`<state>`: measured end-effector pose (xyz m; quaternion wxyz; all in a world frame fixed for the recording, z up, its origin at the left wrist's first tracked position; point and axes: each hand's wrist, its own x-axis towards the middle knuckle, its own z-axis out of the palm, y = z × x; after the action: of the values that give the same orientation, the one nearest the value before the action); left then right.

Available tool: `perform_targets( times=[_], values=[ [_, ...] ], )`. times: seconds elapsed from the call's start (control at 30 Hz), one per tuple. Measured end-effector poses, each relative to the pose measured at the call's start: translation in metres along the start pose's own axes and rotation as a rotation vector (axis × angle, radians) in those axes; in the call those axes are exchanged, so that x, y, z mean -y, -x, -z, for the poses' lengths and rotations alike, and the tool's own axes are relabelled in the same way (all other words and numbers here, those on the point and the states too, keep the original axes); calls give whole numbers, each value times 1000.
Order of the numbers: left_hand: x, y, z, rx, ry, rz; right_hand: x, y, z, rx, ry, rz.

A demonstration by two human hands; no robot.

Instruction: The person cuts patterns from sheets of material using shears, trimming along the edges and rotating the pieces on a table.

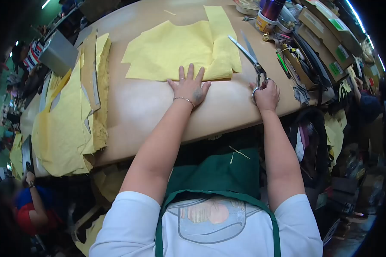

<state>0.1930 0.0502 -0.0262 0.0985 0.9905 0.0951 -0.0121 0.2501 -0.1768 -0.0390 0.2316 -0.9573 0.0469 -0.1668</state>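
Observation:
A yellow piece of fabric [171, 47] lies on the table, with a folded strip along its right side. My left hand [188, 89] rests on the near edge of this fabric, fingers spread flat. In my right hand [268, 95] is a pair of large scissors [257, 66], held by the handles. Their blades are apart and point away from me, to the right of the fabric and not touching it.
At the left edge lies a stack of yellow fabric [64, 124] with a cardboard pattern [88, 73] on top. A grey box [59, 52] stands behind it. Boxes [326, 43], a tub [266, 21] and pens [283, 62] crowd the right side. Another person [34, 201] is at lower left.

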Motion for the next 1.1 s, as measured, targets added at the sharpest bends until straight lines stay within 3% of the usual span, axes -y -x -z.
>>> perform_targets(
  times=[0.1,0.17,0.27,0.37,0.47,0.57,0.6,0.63,0.7,0.8,0.9,0.93,1.03,1.07,1.1],
  values=[
    [-38,17,17,124,-12,29,6,3,7,6,8,-10],
    [-67,45,32,176,158,-59,-4,1,-4,-60,-6,30],
    [-63,61,42,42,179,-129,-14,-4,-13,-119,-83,54],
    [34,22,26,-294,231,89,-22,-5,-12,-159,-119,66],
    [130,21,22,-306,-40,488,-16,-3,-8,-157,-192,52],
    [177,38,23,-128,130,553,-18,-4,-8,-115,-326,75],
    [181,41,8,-173,84,507,-27,-7,-13,-100,-339,70],
    [172,48,6,-189,82,494,-20,-2,-3,-112,-425,124],
    [140,66,12,-225,81,459,-35,-12,0,112,-393,34],
    [110,81,20,-105,118,408,-34,-14,12,310,-790,-171],
    [86,88,12,-212,62,330,-25,-15,16,231,-878,-207],
    [78,90,15,-248,21,270,-31,-19,9,216,-869,-176],
    [69,84,20,-200,-58,125,-38,-35,27,46,-32,-50],
    [69,77,19,-163,-78,83,-49,-42,24,-111,137,0],
    [71,68,18,-144,-34,85,-59,-43,26,-119,203,31]
  ],
)
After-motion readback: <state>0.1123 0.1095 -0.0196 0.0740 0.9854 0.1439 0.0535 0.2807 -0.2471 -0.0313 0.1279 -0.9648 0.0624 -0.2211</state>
